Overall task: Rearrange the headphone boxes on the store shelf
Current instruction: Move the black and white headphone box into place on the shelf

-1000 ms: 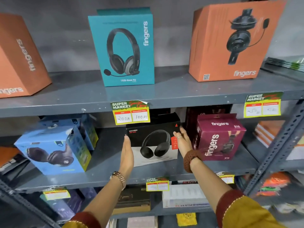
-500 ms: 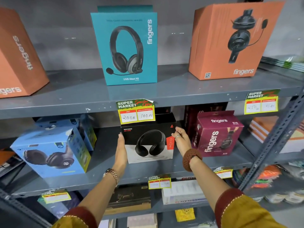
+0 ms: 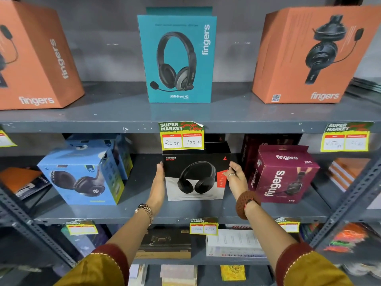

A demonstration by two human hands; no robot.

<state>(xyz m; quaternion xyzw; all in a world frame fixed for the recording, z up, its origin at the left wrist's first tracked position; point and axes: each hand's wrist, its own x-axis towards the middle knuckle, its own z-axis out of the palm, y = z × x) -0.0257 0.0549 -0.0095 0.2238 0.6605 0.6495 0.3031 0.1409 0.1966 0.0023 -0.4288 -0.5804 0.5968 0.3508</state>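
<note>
A black and white headphone box (image 3: 195,174) stands upright in the middle of the second shelf (image 3: 185,211). My left hand (image 3: 158,182) lies flat against its left side. My right hand (image 3: 236,178) grips its right edge, thumb on the front. Together they clasp the box. A light blue box (image 3: 82,176) stands to its left, a maroon "fingers" box (image 3: 284,174) to its right. On the top shelf (image 3: 123,114) stand a teal box (image 3: 178,58), an orange box at the left (image 3: 35,58) and another orange box at the right (image 3: 309,56).
Price tags (image 3: 181,137) hang from the shelf edges, one partly covering the black box's top. More boxes stand behind the front row. A slotted metal upright (image 3: 350,201) crosses at the right. The lower shelf holds books and flat boxes (image 3: 233,242).
Both hands have closed in on the sides of the black box and shifted it slightly left, squaring it to the front. The view has moved closer to the shelf.
</note>
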